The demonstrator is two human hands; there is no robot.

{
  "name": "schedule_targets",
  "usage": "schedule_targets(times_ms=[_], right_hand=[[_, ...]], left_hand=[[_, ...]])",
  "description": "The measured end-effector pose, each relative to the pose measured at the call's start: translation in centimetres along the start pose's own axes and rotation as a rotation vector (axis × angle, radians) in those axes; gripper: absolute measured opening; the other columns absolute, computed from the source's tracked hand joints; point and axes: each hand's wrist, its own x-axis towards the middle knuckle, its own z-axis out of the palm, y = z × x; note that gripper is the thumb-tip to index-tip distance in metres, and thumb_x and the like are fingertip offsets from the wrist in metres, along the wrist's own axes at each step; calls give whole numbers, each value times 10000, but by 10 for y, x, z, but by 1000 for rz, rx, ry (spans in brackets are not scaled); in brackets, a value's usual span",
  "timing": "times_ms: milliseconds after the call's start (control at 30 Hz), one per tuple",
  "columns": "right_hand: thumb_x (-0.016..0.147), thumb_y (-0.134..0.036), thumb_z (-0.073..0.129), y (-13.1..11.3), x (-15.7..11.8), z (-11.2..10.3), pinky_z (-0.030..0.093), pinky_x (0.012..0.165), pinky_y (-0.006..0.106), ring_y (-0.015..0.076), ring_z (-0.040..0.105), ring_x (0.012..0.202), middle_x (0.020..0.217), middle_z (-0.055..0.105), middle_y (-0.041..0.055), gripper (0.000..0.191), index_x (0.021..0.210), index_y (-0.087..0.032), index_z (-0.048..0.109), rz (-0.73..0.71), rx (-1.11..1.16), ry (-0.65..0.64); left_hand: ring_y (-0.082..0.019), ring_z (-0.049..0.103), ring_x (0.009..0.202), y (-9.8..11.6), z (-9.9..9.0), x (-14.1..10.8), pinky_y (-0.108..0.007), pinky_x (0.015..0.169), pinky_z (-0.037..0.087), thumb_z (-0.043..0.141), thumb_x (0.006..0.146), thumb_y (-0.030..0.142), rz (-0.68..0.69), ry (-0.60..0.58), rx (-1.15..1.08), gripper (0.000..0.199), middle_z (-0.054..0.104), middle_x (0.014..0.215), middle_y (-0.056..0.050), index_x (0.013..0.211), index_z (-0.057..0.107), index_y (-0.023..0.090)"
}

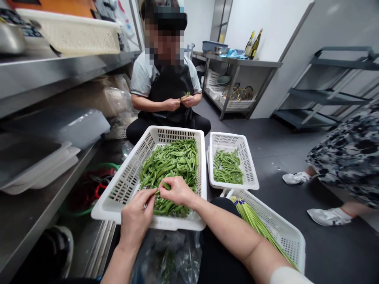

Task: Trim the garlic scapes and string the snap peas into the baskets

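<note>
Over the near end of a large white plastic basket [130,165], my two hands meet at one green pea pod [166,185]. My right hand [177,192] is closed around the pod, which shows between thumb and fingers. The thumb and fingertips of my left hand [137,211] pinch the pod's left end. Beneath them, a heap of green pea pods [168,161] fills much of the basket. To the right stands a smaller white basket [252,173] with fewer pods [227,169]. Below the large basket is a clear plastic bag [166,256] with some green bits inside.
Opposite sits a person [170,83] in a dark apron, holding a small green piece. Long green stalks [251,217] lie in another white basket [296,240] at right. Metal shelving [68,71] borders the left. Another person's shoes [328,216] and a grey trolley [325,98] are at right.
</note>
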Motion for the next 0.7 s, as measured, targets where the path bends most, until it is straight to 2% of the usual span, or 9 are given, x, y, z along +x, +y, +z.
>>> schedule_targets(times_ms=[133, 267, 367, 500, 533, 600, 667, 700], right_hand=[[635, -173, 531, 5, 5, 0, 303, 485, 189, 61, 403, 499, 543, 526, -35, 65, 616, -137, 582, 120, 432, -105], [612, -206, 552, 13, 15, -7, 132, 368, 186, 23, 234, 359, 494, 511, -53, 67, 632, -142, 547, 375, 764, -69], [591, -235, 615, 17, 19, -13, 91, 360, 172, 4, 216, 351, 514, 524, -53, 142, 634, -138, 521, 429, 875, 14], [588, -338, 695, 17, 13, -15, 101, 362, 164, -5, 244, 356, 567, 542, -57, 282, 679, -143, 513, 397, 883, 71], [607, -383, 695, 15, 10, -14, 99, 362, 170, -2, 243, 353, 543, 518, -64, 307, 681, -142, 520, 379, 850, 33], [650, -468, 669, 10, 4, -10, 97, 363, 188, 10, 245, 350, 489, 464, -69, 355, 675, -136, 547, 342, 747, -129], [665, -503, 656, 6, -1, -4, 103, 370, 204, 22, 241, 357, 457, 422, -72, 383, 678, -130, 569, 317, 660, -307], [659, -500, 662, 5, -3, -1, 109, 377, 209, 28, 236, 364, 451, 404, -77, 378, 683, -134, 568, 313, 640, -355]], left_hand=[[-168, 682, 738, 8, 0, -1, -251, 683, 541, 566, 814, 261, -135, 109, -157, 160, 741, 822, -31, 837, 716, 210], [-184, 686, 793, 19, -1, -10, -290, 721, 560, 653, 765, 298, -358, 230, -331, 155, 742, 857, -45, 852, 719, 188], [-179, 671, 843, 27, -2, -19, -304, 749, 561, 667, 767, 281, -349, 275, -390, 114, 720, 884, -43, 827, 711, 194], [-143, 633, 800, 31, -4, -27, -248, 634, 549, 655, 787, 249, -273, 335, -310, 60, 643, 880, -28, 798, 698, 209], [-140, 626, 791, 31, -4, -29, -245, 622, 549, 651, 791, 249, -261, 347, -276, 60, 628, 882, -27, 804, 697, 212], [-141, 619, 783, 30, -4, -31, -259, 641, 555, 633, 802, 236, -223, 333, -200, 70, 615, 878, -27, 817, 699, 218], [-146, 621, 784, 29, -2, -33, -275, 693, 557, 598, 816, 205, -155, 272, -151, 107, 617, 851, -26, 831, 702, 227], [-150, 624, 793, 30, 0, -33, -280, 716, 554, 580, 819, 194, -120, 227, -148, 130, 619, 839, -27, 840, 702, 231]])
